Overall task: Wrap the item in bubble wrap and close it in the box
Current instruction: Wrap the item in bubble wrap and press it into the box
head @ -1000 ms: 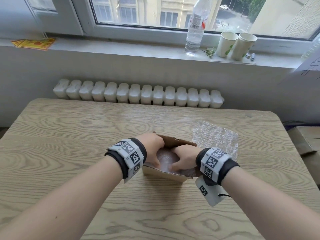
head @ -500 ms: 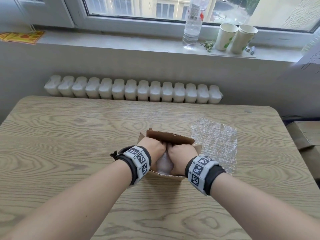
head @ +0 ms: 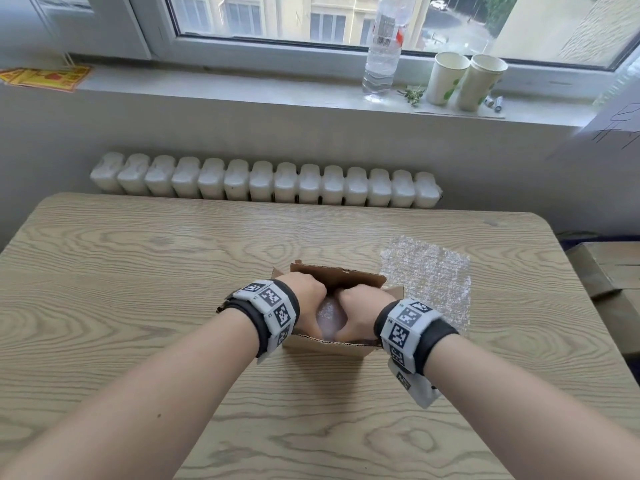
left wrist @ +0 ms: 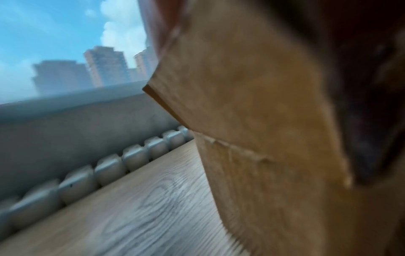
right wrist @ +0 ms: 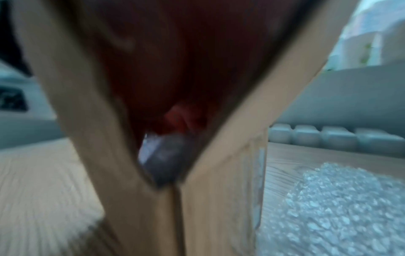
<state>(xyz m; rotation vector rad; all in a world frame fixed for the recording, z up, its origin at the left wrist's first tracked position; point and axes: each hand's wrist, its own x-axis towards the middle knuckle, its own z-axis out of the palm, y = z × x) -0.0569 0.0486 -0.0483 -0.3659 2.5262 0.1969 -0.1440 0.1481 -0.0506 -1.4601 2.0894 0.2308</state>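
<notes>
A small brown cardboard box (head: 329,347) stands open on the table in the head view, its rear flap (head: 341,279) upright. Inside lies the bubble-wrapped item (head: 330,317), a pale shiny bundle. My left hand (head: 306,303) holds its left side and my right hand (head: 362,308) its right side, knuckles up, fingers curled down into the box and hidden there. The left wrist view shows a blurred side flap of the box (left wrist: 252,121). In the right wrist view the wrapped item (right wrist: 166,161) shows dark through a gap at the box corner (right wrist: 219,190).
A spare sheet of bubble wrap (head: 429,282) lies flat just right of the box. The wooden table (head: 138,289) ends at a radiator (head: 263,183). A bottle (head: 382,46) and two paper cups (head: 464,81) stand on the sill. More cardboard (head: 609,271) sits off the right edge.
Both hands have drawn together over the bundle in the box. The right hand, earlier lying flat on it, now curls down beside the left hand.
</notes>
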